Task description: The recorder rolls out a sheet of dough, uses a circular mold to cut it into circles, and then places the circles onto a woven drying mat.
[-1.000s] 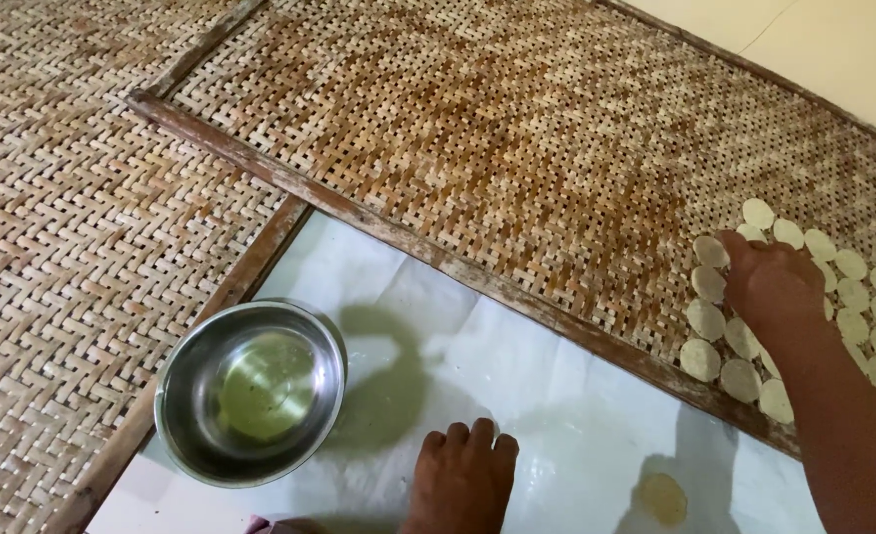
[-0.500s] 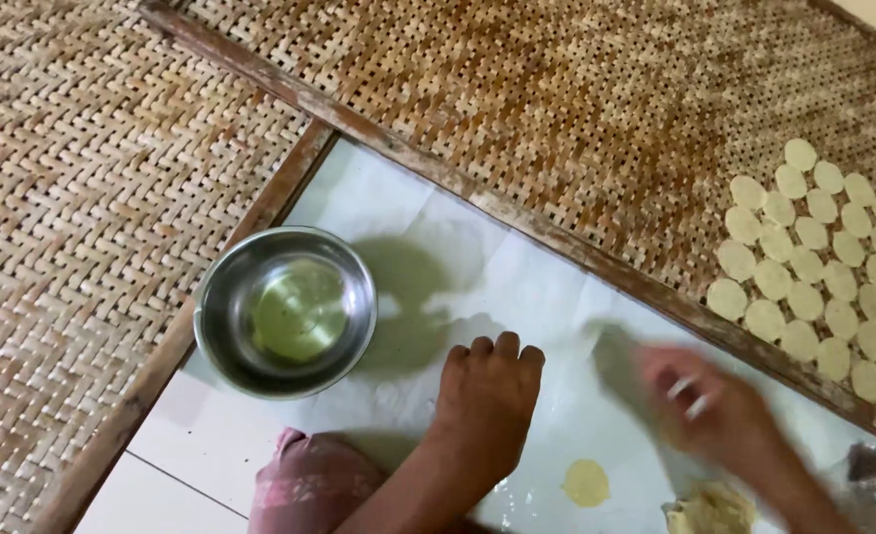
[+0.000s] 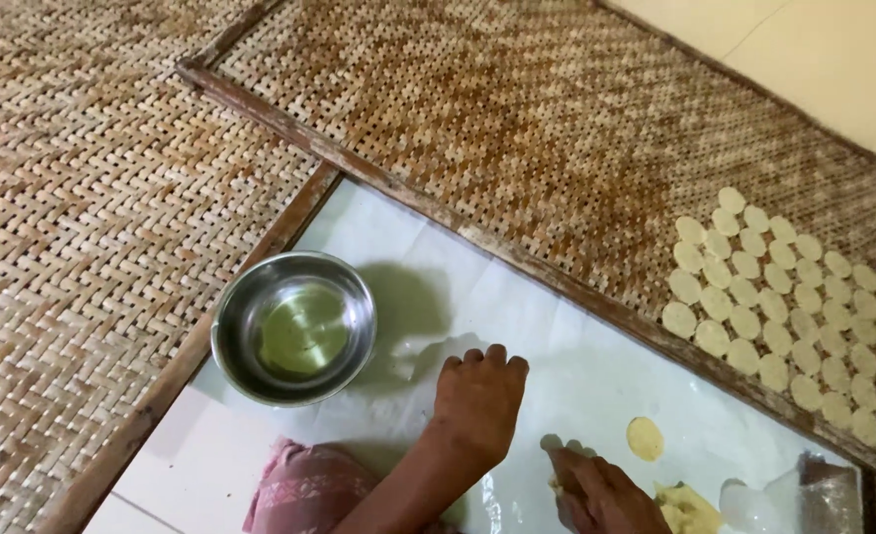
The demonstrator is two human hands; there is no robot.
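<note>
Lying flat beside right hand (image 3: 601, 494): pale yellow dough disc (image 3: 645, 438), round, thin.

Left hand (image 3: 479, 400) flat, fingers together, right hand (image 3: 604, 494) curled, low

Bare sheet (image 3: 596, 366) beside bowl (image 3: 293, 327)

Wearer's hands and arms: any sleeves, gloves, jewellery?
Only the right hand shows, at the bottom edge: bare, with no glove, ring or sleeve visible. The left hand is out of view. The central limb is a bare foot, with pink cloth behind it.
</note>
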